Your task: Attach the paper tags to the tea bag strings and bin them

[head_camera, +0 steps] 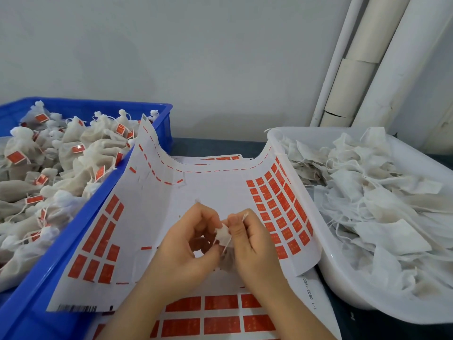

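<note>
Over the middle of the curled sticker sheet [196, 192], the left hand [188, 244] and the right hand [247, 239] met, fingertips pinched together on a small white tea bag [223, 235] and its string [226, 245]. The left hand's fingers were curled in, thumb and forefinger closed at the bag's top; the right hand's thumb and fingers were closed on the bag's other side. Whether a tag was between them could not be told. Red tags [279, 207] remained in rows on the sheet's right edge. Left of the sheet, the blue bin [152, 133] held tagged tea bags [73, 153]; right of it, the white tub [343, 278] held untagged bags [367, 192].
</note>
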The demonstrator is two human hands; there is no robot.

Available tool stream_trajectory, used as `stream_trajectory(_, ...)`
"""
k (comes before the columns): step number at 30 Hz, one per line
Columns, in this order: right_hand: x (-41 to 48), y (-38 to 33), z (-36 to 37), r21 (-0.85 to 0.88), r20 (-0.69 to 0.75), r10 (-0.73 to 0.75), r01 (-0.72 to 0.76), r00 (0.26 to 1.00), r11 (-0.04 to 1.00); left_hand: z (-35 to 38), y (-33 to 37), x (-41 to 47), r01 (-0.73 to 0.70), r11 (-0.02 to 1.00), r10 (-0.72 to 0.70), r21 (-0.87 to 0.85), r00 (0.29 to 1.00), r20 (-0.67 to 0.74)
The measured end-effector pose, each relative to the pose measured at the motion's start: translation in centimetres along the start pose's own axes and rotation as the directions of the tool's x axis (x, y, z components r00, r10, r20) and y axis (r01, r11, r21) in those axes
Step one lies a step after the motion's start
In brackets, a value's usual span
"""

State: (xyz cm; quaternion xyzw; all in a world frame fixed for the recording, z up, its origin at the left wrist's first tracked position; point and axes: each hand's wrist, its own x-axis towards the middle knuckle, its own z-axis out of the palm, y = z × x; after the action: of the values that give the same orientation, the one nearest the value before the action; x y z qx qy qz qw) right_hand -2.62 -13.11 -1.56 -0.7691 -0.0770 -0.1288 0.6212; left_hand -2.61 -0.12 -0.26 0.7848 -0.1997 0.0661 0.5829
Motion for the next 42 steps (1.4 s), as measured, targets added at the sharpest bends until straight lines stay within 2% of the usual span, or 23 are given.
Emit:
stream_trajectory(3, 0.0, 0.2, -0.1, -0.014, -0.046, -0.006, 0.005, 0.999, 1.000, 0.2, 0.0, 0.1, -0.049, 0.988, 0.058, 0.147, 0.997, -0.055)
stream_trajectory(10, 0.0, 0.2, 0.1, 0.021, -0.173, -0.002, 0.006, 0.985, 1.000, 0.4, 0.7, 0.1, -0.220, 0.886, 0.244, 0.408, 0.970, -0.007)
stream_trajectory(14, -0.1, 0.1, 0.2, 0.001, -0.224, -0.031, 0.032, 0.974, 0.999, 0.0, 0.1, 0.3, -0.104, 0.888, 0.145, 0.447, 0.988, -0.057)
stream_trajectory(20, -0.5, 0.1, 0.6, 0.007, -0.220, -0.044, 0.047, 0.975, 0.999, 0.1, -0.5, 0.4, -0.053, 0.875, 0.061, 0.481, 0.998, 0.000)
stream_trajectory(22, -0.4, 0.0, 0.4, -0.001, -0.190, -0.066, 0.067, 0.980, 0.998, 0.2, -0.6, 0.4, -0.017, 0.891, 0.012, 0.455, 1.000, 0.014)
stream_trajectory(24, -0.3, -0.2, 0.3, 0.022, -0.162, -0.073, 0.077, 0.984, 0.997, 0.3, -0.5, 0.5, 0.086, 0.932, -0.090, 0.351, 0.996, -0.005)
stream_trajectory(26, -0.2, -0.4, 0.2, 0.043, -0.146, -0.074, 0.081, 0.987, 0.996, 0.1, -0.3, 0.5, 0.250, 0.967, -0.250, 0.058, 0.968, -0.008)
stream_trajectory(27, -0.2, -0.5, 0.2, 0.043, -0.136, -0.079, 0.086, 0.988, 0.995, 0.0, -0.1, 0.5, 0.332, 0.935, -0.332, -0.124, 0.943, 0.023)
stream_trajectory(28, -0.2, -0.6, 0.2, 0.039, -0.124, -0.084, 0.090, 0.989, 0.995, -0.1, 0.2, 0.5, 0.374, 0.881, -0.371, -0.288, 0.926, 0.066)
stream_trajectory(30, -0.3, -0.6, 0.2, 0.036, -0.112, -0.088, 0.093, 0.990, 0.995, -0.1, 0.5, 0.6, 0.351, 0.830, -0.343, -0.434, 0.934, 0.101)
stream_trajectory(33, -0.2, -0.7, 0.0, 0.063, -0.110, -0.071, 0.078, 0.991, 0.995, 0.0, 0.4, 0.7, 0.302, 0.844, -0.298, -0.442, 0.951, 0.081)
stream_trajectory(42, -0.1, -0.5, 0.1, 0.104, -0.110, -0.002, 0.013, 0.994, 0.995, -0.1, -0.1, 0.9, 0.305, 0.924, -0.308, -0.231, 0.951, 0.024)
